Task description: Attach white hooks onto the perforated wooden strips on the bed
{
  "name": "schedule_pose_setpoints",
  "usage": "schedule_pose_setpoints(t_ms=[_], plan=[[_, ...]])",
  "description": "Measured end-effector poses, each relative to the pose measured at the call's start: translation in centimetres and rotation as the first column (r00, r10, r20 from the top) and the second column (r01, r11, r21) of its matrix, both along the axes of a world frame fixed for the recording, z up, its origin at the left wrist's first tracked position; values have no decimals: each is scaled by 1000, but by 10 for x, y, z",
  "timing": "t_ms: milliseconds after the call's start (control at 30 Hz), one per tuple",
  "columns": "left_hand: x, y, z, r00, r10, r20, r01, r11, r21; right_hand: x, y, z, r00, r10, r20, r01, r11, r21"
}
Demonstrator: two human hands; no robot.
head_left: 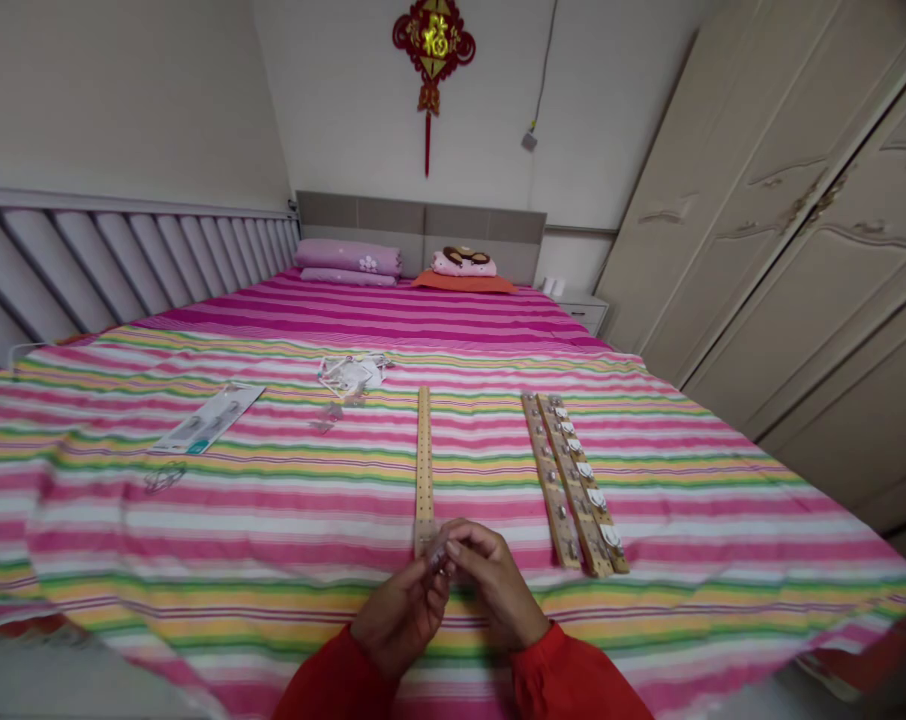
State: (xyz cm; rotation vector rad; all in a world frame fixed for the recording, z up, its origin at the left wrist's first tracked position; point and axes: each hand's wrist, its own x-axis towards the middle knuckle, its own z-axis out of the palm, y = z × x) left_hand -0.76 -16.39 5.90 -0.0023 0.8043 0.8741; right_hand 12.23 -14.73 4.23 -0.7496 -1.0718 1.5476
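Small shiny piece [438, 554], detail too blurred to identify, held between the two hands above the striped bed sheet [295, 540]. Left hand [402, 615]: fingers closed on it. Right hand [494, 578]: thumb and forefinger pinched at it. Perforated wooden strip [424, 455] lies just beyond. To the right, wooden strips with metal fittings [550, 478]; to the left, flat package [211, 420], wire-like loops [165, 477]. Farther off, white tangled bundle [354, 374].

Wht wall [333, 110], grey headbd [483, 232], wardrobe [775, 225] R, prob. wood.
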Motion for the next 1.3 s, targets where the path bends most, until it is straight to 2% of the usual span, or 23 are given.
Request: schedule_pose_setpoints(t_ms=[100, 200, 267, 333, 533, 700, 833, 1000, 1167, 1300], plan=[[-5, 5, -6, 953, -15, -302, 82, 975, 208, -4, 8, -6, 999, -36, -35, 33, 996, -82], [-14, 13, -8, 781, 106, -616, 224, 873, 434, -10, 17, -12, 995, -80, -64, 72, 990, -123], [-19, 20, -8, 665, 264, -699, 266, 791, 552, -12, 24, -15, 991, -103, -80, 90, 984, -152], [-23, 29, -6, 614, 364, -700, 264, 741, 618, -14, 31, -16, 989, -114, -89, 97, 978, -184], [-27, 58, -9, 674, 327, -663, 224, 764, 605, -17, 53, -20, 984, -177, -31, 168, 968, -186], [-27, 75, -22, 663, 344, -665, 168, 797, 580, -21, 68, -30, 973, -227, 46, 231, 956, -178], [-26, 80, -31, 631, 335, -699, 172, 819, 547, -25, 73, -38, 965, -249, 87, 261, 950, -172], [-26, 84, -38, 596, 361, -717, 181, 810, 558, -27, 75, -45, 958, -267, 104, 281, 945, -166], [-28, 87, -46, 565, 379, -733, 234, 778, 583, -27, 75, -45, 957, -266, 112, 283, 942, -179], [-27, 86, -50, 559, 378, -738, 230, 784, 576, -27, 74, -47, 957, -271, 109, 286, 943, -172]])
